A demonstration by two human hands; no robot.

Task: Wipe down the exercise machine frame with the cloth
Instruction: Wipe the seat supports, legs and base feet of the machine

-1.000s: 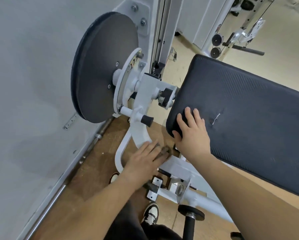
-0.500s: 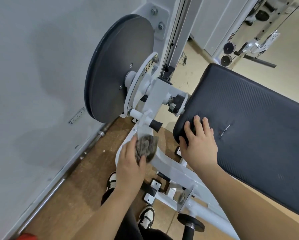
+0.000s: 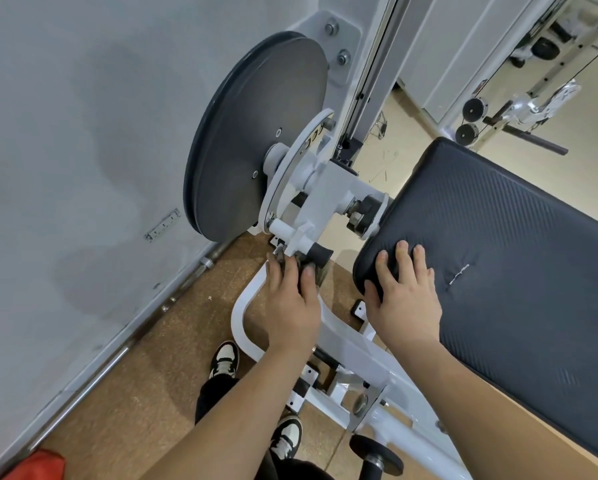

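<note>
Where the forearms come in: two bare forearms rise from the bottom edge, over dark trousers and a pair of black-and-white shoes [image 3: 225, 358] on the brown cork-like floor [image 3: 145, 382].
Below the wrists: white painted steel machine frame [image 3: 353, 351], a sloping beam plus a curved tube looping out under the left wrist.
Left hand [image 3: 290, 306]: fingers bent over a dark grey-brown crumpled cloth [image 3: 320, 277], pressing it on the frame's white upright.
Cloth: under the left fingertips, touching the frame, just below the knob.
Knob: short black rubber-like knob [image 3: 320, 253], just ahead of the left fingertips.
Right hand [image 3: 408, 306]: flat, fingers straight and a little spread, holding nothing, resting on the pad's near corner.
Pad: large black ribbed upholstered pad [image 3: 498, 254], running off to the right of the right hand.
Disc: big dark grey round disc [image 3: 256, 140], upright, beyond the left hand.
Wall: plain grey wall [image 3: 82, 133], left of the left hand; a metal bar [image 3: 117, 355] lies along its foot.
Far off: white cable machine with black pulleys [image 3: 470, 109], well beyond the right hand.
</note>
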